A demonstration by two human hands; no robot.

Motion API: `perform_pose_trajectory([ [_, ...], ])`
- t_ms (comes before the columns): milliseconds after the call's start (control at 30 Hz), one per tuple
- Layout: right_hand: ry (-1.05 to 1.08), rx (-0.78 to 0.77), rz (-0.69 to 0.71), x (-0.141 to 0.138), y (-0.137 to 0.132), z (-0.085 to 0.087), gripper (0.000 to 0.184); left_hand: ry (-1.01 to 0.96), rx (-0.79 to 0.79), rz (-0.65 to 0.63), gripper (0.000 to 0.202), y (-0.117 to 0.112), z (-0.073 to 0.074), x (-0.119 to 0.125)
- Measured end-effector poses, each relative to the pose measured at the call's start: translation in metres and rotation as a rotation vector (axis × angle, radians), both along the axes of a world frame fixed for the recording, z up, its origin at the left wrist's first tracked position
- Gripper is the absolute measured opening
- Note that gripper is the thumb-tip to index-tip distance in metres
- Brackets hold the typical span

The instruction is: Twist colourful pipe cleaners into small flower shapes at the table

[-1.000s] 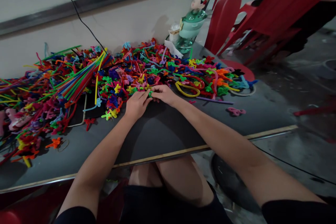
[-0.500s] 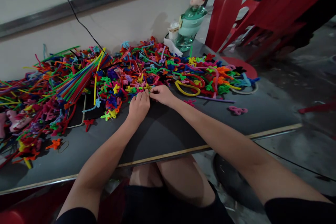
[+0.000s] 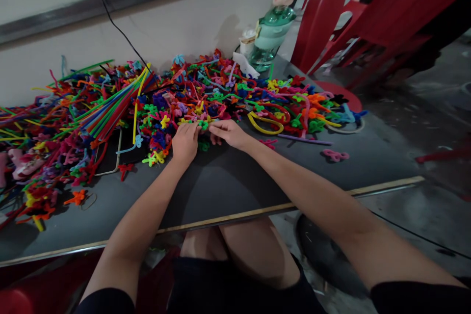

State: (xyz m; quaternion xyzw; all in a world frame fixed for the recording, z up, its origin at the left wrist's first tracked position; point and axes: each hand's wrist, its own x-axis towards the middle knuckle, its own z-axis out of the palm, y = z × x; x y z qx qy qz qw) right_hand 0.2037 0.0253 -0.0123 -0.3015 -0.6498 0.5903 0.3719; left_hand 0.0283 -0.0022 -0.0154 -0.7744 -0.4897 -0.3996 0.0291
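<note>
Between my two hands, at the front edge of the heap, is a small green pipe cleaner flower (image 3: 203, 125). My left hand (image 3: 186, 141) pinches its left side, fingers bent and pressed together. From the right, my right hand (image 3: 231, 134) closes thumb and forefinger at the flower's other side, its lower fingers curled beneath. Under the hands, another bit of green pipe cleaner (image 3: 203, 146) lies on the table. Just behind spreads a big heap of coloured pipe cleaner pieces (image 3: 217, 83). The fingertips hide part of the flower.
A bundle of straight pipe cleaners (image 3: 114, 108) lies on the heap at left. A yellow loop (image 3: 265, 126) and a pink twisted piece (image 3: 335, 155) are to the right. A green bottle (image 3: 271, 34) stands at the back, near red chairs (image 3: 320, 24). The table's front edge (image 3: 228, 217) crosses above my lap.
My hands have drawn slightly apart, the left one shifting left and tilting. The green flower now shows between the fingertips. The whole view has shifted a little.
</note>
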Motion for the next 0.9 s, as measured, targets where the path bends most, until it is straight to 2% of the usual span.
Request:
perform_pose_trajectory([
  [133,-0.048,0.111,-0.075,0.0,0.0,-0.003,0.055,-0.029,0.103,-0.096,0.04,0.009,-0.007,-0.004],
  [233,-0.087,0.153,-0.103,0.001,-0.001,-0.002,0.055,-0.062,0.142,-0.174,0.034,0.011,-0.006,-0.005],
  [367,-0.144,0.178,-0.062,0.002,-0.003,0.002,0.055,-0.082,0.138,-0.328,0.026,0.013,0.001,-0.011],
  [433,-0.15,0.168,-0.033,0.002,-0.004,0.003,0.056,-0.084,0.134,-0.358,0.025,0.014,0.003,-0.015],
  [667,-0.161,0.162,-0.014,0.002,-0.002,-0.001,0.059,-0.053,0.142,-0.358,0.032,0.016,0.0,-0.018],
  [900,-0.287,0.36,-0.107,0.001,-0.003,0.0,0.056,0.143,0.18,-0.248,0.034,0.014,0.0,-0.019],
])
